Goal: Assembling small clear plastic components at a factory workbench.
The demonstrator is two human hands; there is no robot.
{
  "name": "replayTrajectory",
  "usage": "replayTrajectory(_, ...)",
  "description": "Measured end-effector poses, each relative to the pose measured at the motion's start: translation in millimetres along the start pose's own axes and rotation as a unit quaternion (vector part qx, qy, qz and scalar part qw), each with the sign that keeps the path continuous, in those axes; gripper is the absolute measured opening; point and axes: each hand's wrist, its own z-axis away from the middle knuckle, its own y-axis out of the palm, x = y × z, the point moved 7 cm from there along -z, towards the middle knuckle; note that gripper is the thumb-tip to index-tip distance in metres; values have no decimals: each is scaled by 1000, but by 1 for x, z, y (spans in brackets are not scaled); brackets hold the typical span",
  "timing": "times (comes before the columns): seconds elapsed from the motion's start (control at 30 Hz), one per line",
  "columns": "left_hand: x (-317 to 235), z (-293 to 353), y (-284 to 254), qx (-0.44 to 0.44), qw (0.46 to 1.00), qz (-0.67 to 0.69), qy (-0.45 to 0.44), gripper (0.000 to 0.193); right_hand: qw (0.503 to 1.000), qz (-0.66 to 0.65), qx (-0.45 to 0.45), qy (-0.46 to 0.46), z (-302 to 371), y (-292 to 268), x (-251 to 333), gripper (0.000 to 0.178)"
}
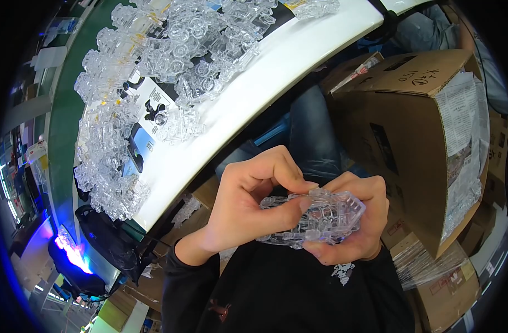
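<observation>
Both hands meet close to the body, below the near edge of the white tabletop, and share one clear plastic blister tray. The left hand curls over the tray's left end, thumb pressed onto its top and the other fingers bent together around it. The right hand cups the tray from the right and beneath, fingers folded close along its far side and thumb under the lower edge. The tray is off the table, held in the air over the black sleeves. A heap of clear blister trays covers the tabletop's left part, over printed cards. An open cardboard box stands to the right.
</observation>
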Motion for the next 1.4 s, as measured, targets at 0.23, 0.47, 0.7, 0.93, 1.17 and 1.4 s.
replayTrajectory(0.23,-1,0,0,56,998,-7,31,15,1000,0,-19,-11,0,-2,1,54)
replayTrajectory(0.47,-1,2,0,54,998,5,26,15,1000,5,-17,-12,-1,-1,1,55)
replayTrajectory(0.7,8,1,0,-3,993,92,-73,8,998,-40,-38,5,5,-1,-4,55)
replayTrajectory(0.93,9,3,1,15,991,109,-81,9,995,-90,-31,22,11,4,-11,57)
replayTrajectory(1.17,14,3,1,4,988,124,-87,10,992,-115,-34,33,11,6,-18,57)
replayTrajectory(1.4,8,4,1,10,992,111,-63,11,993,-112,-30,18,5,4,-16,58)
